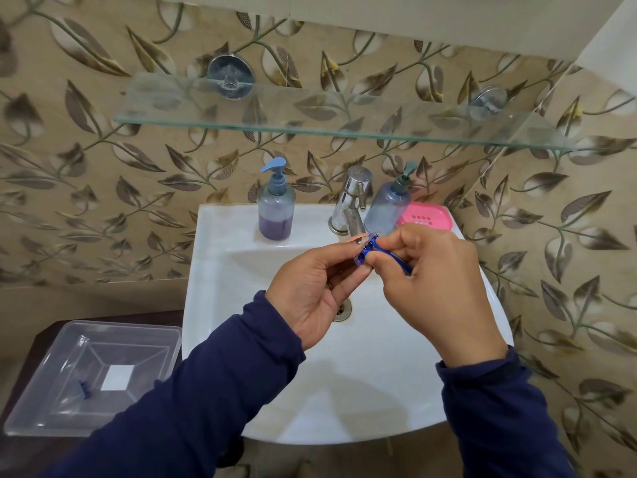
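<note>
A small blue razor (374,251) is held above the white sink (220,236), just in front of the tap. My right hand (437,284) grips its blue handle, which sticks out between the fingers. My left hand (317,288) pinches the razor's head, which has a clear cap, between thumb and fingertips. Both arms wear dark blue sleeves. Most of the handle is hidden inside my right hand.
A chrome tap (353,201) stands at the sink's back, with a pump bottle of purple liquid (275,205) to its left, a second pump bottle (389,205) and a pink soap dish (427,217) to its right. A clear plastic tray (62,384) holding a small blue piece (84,388) sits lower left. A glass shelf (310,127) hangs above.
</note>
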